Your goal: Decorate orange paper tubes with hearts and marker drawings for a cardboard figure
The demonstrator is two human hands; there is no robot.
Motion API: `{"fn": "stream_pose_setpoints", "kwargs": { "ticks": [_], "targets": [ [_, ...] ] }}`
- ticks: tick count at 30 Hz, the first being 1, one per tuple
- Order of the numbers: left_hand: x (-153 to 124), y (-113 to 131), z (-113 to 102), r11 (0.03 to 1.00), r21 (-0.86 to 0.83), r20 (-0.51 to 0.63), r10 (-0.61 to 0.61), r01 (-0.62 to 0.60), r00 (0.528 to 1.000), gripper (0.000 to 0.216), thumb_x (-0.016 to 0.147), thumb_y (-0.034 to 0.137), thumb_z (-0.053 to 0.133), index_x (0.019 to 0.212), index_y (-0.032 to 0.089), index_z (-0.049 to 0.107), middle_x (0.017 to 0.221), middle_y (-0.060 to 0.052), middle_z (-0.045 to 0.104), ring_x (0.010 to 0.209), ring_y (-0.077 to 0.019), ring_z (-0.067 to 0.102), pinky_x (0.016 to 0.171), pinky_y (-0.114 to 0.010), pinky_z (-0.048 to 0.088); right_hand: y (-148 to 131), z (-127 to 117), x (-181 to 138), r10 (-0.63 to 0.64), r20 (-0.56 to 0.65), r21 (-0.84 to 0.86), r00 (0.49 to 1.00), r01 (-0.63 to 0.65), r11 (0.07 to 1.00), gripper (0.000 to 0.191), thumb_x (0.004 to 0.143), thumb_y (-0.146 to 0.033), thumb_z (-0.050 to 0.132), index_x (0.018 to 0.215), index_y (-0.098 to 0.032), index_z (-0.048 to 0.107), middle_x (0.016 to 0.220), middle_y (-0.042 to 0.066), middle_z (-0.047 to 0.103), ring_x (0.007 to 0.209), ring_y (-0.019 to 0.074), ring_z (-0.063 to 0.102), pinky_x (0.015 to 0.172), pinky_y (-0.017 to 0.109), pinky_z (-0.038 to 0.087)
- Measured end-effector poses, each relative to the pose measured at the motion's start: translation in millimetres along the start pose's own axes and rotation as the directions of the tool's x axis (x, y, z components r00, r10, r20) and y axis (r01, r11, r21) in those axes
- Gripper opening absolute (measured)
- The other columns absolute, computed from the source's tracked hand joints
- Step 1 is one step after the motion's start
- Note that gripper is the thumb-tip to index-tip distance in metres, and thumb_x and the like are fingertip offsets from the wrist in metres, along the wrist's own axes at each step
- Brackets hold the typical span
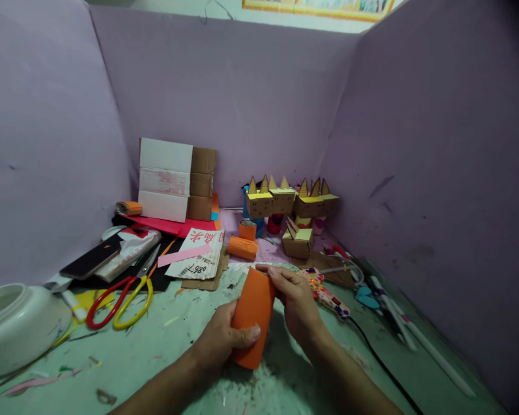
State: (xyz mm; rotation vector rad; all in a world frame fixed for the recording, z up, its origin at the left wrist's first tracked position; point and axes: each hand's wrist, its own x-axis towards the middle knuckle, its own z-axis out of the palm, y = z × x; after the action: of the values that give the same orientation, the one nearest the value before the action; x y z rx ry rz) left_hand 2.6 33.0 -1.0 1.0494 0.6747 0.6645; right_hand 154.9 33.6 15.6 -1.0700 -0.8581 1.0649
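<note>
An orange paper-covered piece point(254, 314), curved like a tube or rolled sheet, is held between my two hands above the green table. My left hand point(227, 334) grips its lower left side, the thumb lying across the front. At the top right edge, the fingers of my right hand point(294, 294) pinch its rim. Its far side and inside are hidden. Just beyond lie an orange roll point(243, 248) on its side and a shorter upright orange roll point(247, 230).
Red-and-yellow-handled scissors point(134, 294), a dark phone point(90, 257) and a white bowl-like container point(21, 328) sit at left. Cardboard animal heads point(283, 200) stand at the back. A patterned glue gun point(328, 294) with a black cord and several pens point(391, 314) lie at right.
</note>
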Motion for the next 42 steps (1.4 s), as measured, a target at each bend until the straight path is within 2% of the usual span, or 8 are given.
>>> {"fn": "stream_pose_setpoints", "kwargs": {
  "ticks": [7,12,19,25,31,34,37,42],
  "targets": [
    [-2.3,1.9,1.5,0.974,-0.176,0.025,-0.139,0.142,0.990,0.053,0.048,0.040,0.086,0.086,0.013,0.060,0.073,-0.008,0.068,0.061,-0.0184,0.063,0.058,-0.029,0.047,-15.6,-4.5,6.1,0.218,0.137,0.264,0.966,-0.248,0.932,0.050,0.062,-0.067,0.068,0.070,-0.018,0.073,0.092,0.009,0.074,0.084,0.0235,0.065,0.070,0.031,0.047],
    [-3.6,4.9,-0.7,0.947,-0.271,0.040,-0.167,0.171,0.985,0.052,0.052,0.040,0.084,0.089,0.014,0.057,0.072,-0.011,0.071,0.060,-0.0222,0.066,0.060,-0.033,0.050,-16.6,-6.8,1.9,0.102,0.250,0.171,0.963,-0.147,0.974,0.040,0.058,-0.048,0.082,0.084,-0.019,0.071,0.092,0.005,0.070,0.081,0.0183,0.062,0.068,0.027,0.048],
    [-2.4,0.9,-3.1,0.997,0.002,0.015,0.075,-0.075,0.997,0.068,0.060,0.043,0.081,0.116,0.015,0.054,0.084,-0.005,0.065,0.067,-0.0160,0.061,0.059,-0.025,0.044,-9.3,-11.5,3.0,0.034,0.211,0.054,0.977,-0.047,0.997,0.038,0.054,-0.044,0.084,0.062,-0.016,0.061,0.104,0.006,0.060,0.072,0.0138,0.055,0.056,0.023,0.048],
    [-0.6,4.3,-6.9,0.988,0.153,0.056,0.027,-0.036,0.998,0.063,0.056,0.044,0.082,0.107,0.015,0.058,0.076,-0.002,0.061,0.059,-0.0125,0.054,0.052,-0.023,0.039,-8.0,-7.9,2.9,0.002,0.195,-0.073,0.981,0.012,0.997,0.039,0.057,-0.051,0.081,0.059,-0.016,0.063,0.101,0.006,0.058,0.072,0.0135,0.055,0.055,0.023,0.048],
    [-3.8,20.8,-5.4,0.999,-0.006,-0.224,0.034,-0.036,0.974,0.043,0.058,0.039,0.079,0.087,0.015,0.058,0.068,-0.001,0.062,0.056,-0.0137,0.056,0.051,-0.025,0.044,-41.3,-39.8,2.3,-0.027,-0.080,-0.249,0.996,0.006,0.969,0.049,0.063,-0.065,0.067,0.079,-0.018,0.067,0.072,0.003,0.063,0.065,0.0171,0.059,0.056,0.027,0.046],
    [-3.2,29.7,-7.5,0.995,-0.081,-0.382,0.027,-0.063,0.924,0.040,0.054,0.033,0.079,0.084,0.015,0.060,0.069,-0.002,0.064,0.059,-0.0146,0.058,0.055,-0.026,0.048,-49.8,-66.5,-9.0,-0.054,-0.096,-0.560,0.994,-0.010,0.829,0.038,0.070,-0.056,0.064,0.066,-0.018,0.063,0.058,0.001,0.059,0.054,0.0151,0.052,0.050,0.026,0.038],
    [-1.6,30.7,-8.7,0.992,-0.117,-0.429,0.001,-0.057,0.903,0.041,0.049,0.027,0.079,0.084,0.014,0.061,0.069,-0.003,0.065,0.060,-0.0149,0.058,0.056,-0.026,0.048,-42.0,-76.3,-23.9,0.000,-0.009,-0.849,1.000,-0.008,0.528,0.027,0.074,-0.044,0.063,0.064,-0.019,0.064,0.058,0.002,0.062,0.054,0.0166,0.053,0.050,0.027,0.031],
    [-0.8,25.5,-7.4,0.990,-0.140,-0.399,-0.025,-0.034,0.917,0.044,0.046,0.027,0.080,0.083,0.014,0.062,0.070,-0.003,0.065,0.059,-0.0162,0.057,0.057,-0.029,0.048,-15.9,-63.1,-32.9,0.024,0.003,-0.990,1.000,0.000,0.144,0.012,0.071,-0.031,0.071,0.068,-0.020,0.066,0.071,0.008,0.070,0.063,0.0207,0.058,0.053,0.028,0.026]
  ]
}}
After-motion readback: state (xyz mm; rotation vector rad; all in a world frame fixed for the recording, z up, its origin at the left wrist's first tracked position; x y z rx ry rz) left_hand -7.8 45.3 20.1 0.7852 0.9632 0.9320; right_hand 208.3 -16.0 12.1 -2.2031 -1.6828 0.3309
